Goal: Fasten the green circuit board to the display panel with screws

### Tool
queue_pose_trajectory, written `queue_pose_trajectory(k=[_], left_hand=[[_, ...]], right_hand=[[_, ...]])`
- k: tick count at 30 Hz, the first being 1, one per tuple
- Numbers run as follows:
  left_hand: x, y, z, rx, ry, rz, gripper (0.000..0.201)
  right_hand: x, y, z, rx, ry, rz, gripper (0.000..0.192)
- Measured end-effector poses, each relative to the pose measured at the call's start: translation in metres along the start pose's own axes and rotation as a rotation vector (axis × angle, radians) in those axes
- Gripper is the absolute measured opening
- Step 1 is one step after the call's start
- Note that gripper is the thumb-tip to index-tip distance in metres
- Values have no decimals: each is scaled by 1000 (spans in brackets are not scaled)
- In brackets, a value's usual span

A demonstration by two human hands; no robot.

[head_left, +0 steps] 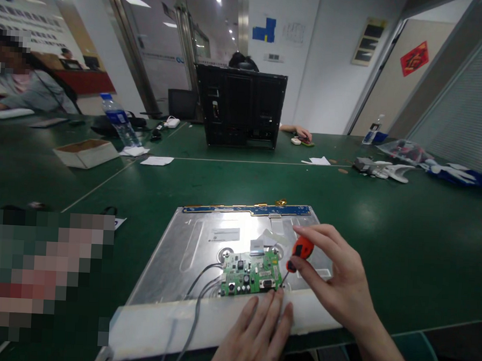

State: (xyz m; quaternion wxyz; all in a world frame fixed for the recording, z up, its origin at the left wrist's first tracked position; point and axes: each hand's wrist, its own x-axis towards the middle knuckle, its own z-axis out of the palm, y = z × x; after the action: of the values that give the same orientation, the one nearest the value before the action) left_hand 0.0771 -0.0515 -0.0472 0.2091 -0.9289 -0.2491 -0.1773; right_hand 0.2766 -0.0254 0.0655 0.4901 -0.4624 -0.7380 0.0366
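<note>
On the near side of the green table [382, 252], I have the metal panel [176, 258] lying flat, the circuit board [252, 271] on its near half. My right hand [341, 274] pinches the red screwdriver [303, 248] between thumb and fingers, the tip down at the board's near right corner; from here I can't tell whether it sits in a screw. My left hand [255, 332] lies palm down, fingers loosely extended and gripping nothing I can see, over the white strip [152, 326] along the panel's near edge
</note>
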Motion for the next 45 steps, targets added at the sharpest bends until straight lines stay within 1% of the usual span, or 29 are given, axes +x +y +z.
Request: queue_pose_trajectory(k=[2, 5, 8, 10, 12, 16, 20, 23, 26, 29, 32, 36, 38, 40, 42, 45], left_hand=[[1, -1, -1, -5, 18, 6, 45], [1, -1, -1, -12, 52, 0, 44], [0, 0, 0, -2, 28, -11, 46], [-1, 1, 1, 11, 3, -5, 47], [-2, 1, 2, 23, -3, 6, 49], [-1, 0, 4, 26, 22, 15, 53], [0, 0, 2, 6, 32, 7, 47], [1, 1, 0, 1, 32, -7, 43], [1, 1, 1, 7, 31, -2, 47], [1, 0, 1, 4, 21, -2, 50], [1, 0, 0, 2, 18, 5, 48], [0, 0, -1, 15, -42, 24, 49], [-1, 1, 1, 14, -26, 14, 50], [-1, 1, 2, 11, 15, 0, 51], [0, 1, 3, 9, 41, -7, 50], [1, 1, 2, 11, 46, -2, 48]], right_hand=[[0, -2, -1, 5, -12, -6, 39], [-1, -3, 0, 2, -3, -17, 33], [-2, -1, 0, -23, 19, -20, 29], [-3, 0, 0, -42, 31, -9, 31], [-3, 1, -1, -44, 22, -6, 37], [-6, -1, -2, -7, 19, 12, 46], [-7, -3, -1, 26, -13, 40, 38], [-5, -2, -1, 56, -26, -14, 35], [-1, -1, -2, 43, -7, -38, 34], [0, -1, -4, 21, -30, -26, 38], [-1, -2, -5, 37, -53, -23, 42], [-2, 1, 1, 73, -52, 7, 40], [-3, 6, 8, 128, -13, 0, 35], [-3, 11, 16, 199, 78, -42, 31], [-5, 17, 24, 254, 187, -82, 33], [-10, 21, 32, 320, 229, -97, 40]])
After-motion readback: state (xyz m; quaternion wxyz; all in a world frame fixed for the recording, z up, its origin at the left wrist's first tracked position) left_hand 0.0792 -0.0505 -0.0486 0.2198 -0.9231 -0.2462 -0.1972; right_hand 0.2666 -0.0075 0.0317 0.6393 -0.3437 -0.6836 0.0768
